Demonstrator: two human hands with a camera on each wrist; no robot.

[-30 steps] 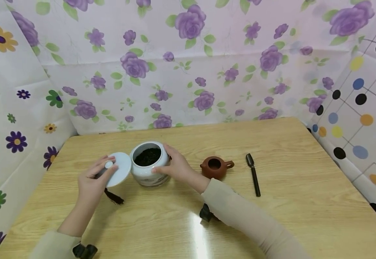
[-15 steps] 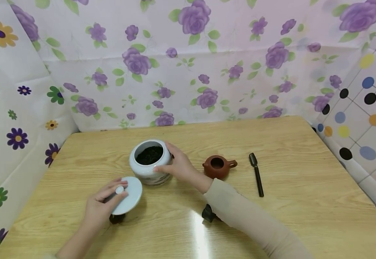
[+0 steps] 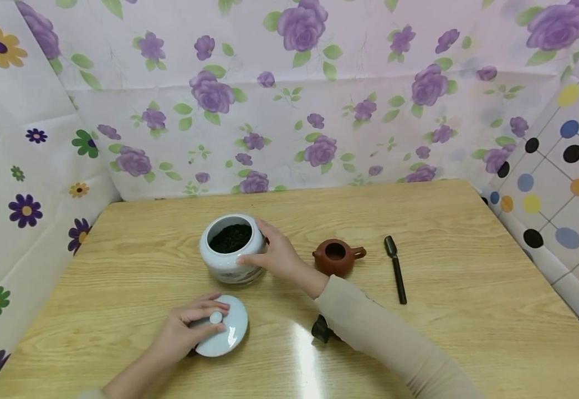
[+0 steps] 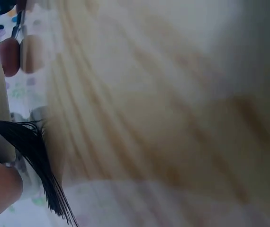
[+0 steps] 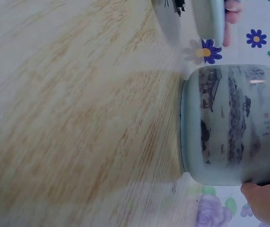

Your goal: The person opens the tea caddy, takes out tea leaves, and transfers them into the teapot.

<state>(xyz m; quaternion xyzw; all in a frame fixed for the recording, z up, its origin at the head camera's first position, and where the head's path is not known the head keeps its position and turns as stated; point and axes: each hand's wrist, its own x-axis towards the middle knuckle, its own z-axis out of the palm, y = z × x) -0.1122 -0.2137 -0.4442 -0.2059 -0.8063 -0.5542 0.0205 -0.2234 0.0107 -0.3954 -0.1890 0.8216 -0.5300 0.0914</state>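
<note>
A white porcelain jar with dark tea leaves inside stands uncovered at the left-middle of the table. My right hand grips its right side, thumb in front and fingers behind. Landscape drawings cover the jar's wall in the right wrist view. In front of the jar, my left hand pinches the round white lid at its knob. The right wrist view shows the lid held a little above the tabletop. A black tassel hangs beside the lid in the left wrist view.
A small reddish-brown teapot without a lid sits right of the jar, its handle pointing right. Farther right lies a dark tea scoop. Flower-patterned cloth borders the wooden table at the back.
My left hand has carried the lid from beside the jar's left side toward me and to the right, lower over the table. The right hand keeps its grip on the jar.
</note>
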